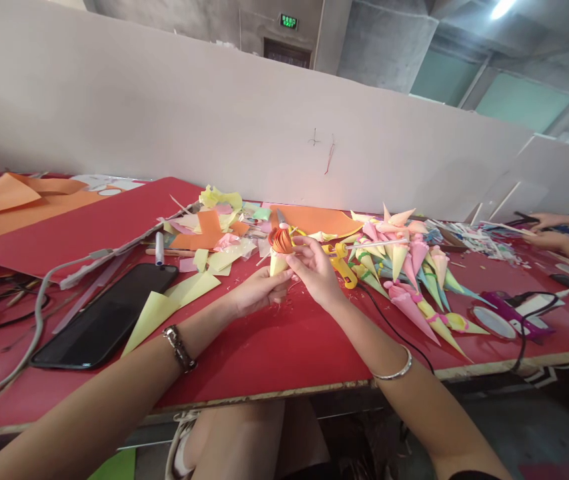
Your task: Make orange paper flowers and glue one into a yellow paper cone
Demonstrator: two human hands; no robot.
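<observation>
A small paper ice cream cone [279, 248], pale yellow with a pleated orange-red top, is held upright above the red table. My left hand [260, 293] has its fingers closed round the yellow lower part. From the other side, my right hand [318, 275] pinches the cone near its rim, thumb against the paper. Just to the right of my right hand lies a yellow glue gun [343, 267] with a black cord. Beyond it is a pile of finished paper cones [404, 257] in pink, yellow, green and blue.
Paper scraps [209, 230] are heaped behind my left hand. A black phone [107, 317] and yellow paper sheets [164, 307] lie at left, near a white cable. A purple device [514, 317] sits right. Another person's hands [559, 230] work at far right. A partition [189, 113] closes the back.
</observation>
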